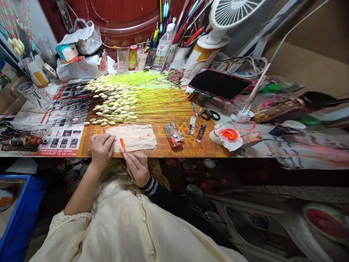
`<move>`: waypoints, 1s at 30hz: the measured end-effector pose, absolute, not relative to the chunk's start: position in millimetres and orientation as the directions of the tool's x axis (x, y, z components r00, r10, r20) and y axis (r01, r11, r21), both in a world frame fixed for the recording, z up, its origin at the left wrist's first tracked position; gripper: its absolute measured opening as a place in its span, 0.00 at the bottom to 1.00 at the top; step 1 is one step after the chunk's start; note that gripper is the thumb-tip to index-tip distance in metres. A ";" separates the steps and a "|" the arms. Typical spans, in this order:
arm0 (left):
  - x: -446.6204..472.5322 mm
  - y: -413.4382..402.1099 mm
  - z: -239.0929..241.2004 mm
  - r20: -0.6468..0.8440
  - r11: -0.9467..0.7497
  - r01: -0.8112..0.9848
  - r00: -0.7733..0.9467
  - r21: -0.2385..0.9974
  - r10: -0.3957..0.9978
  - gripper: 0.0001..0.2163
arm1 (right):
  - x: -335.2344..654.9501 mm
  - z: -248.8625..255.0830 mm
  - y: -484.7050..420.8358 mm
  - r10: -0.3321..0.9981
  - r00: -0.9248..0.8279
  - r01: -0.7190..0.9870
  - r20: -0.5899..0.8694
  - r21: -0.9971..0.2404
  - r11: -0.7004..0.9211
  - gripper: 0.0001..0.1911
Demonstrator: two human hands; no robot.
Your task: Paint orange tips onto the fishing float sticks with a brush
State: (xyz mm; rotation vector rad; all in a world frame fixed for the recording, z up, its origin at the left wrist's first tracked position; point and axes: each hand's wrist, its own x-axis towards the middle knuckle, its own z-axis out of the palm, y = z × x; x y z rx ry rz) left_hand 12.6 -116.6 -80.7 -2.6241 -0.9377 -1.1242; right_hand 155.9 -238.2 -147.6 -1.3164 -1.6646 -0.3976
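My right hand pinches a thin orange-tipped stick between thumb and fingers, just above the table's near edge. My left hand rests with curled fingers on the near left corner of a creased beige cloth. Anything held in those fingers is too thin or hidden to tell. Beyond the cloth lies a fanned row of several pale fishing floats with long yellow-green stems. An orange printed mat covers the table under them.
Scissors, a dark tablet, a small orange-lidded item and printed packets lie to the right. Pots of pens, a bottle and a fan stand behind. A blue crate sits low at left.
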 end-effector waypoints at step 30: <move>-1.0 -116.5 -88.9 0.691 -0.782 0.611 0.513 0.124 0.510 0.13 | 145.2 -149.7 -230.6 0.569 -0.030 0.865 0.822 -0.264 0.427 0.31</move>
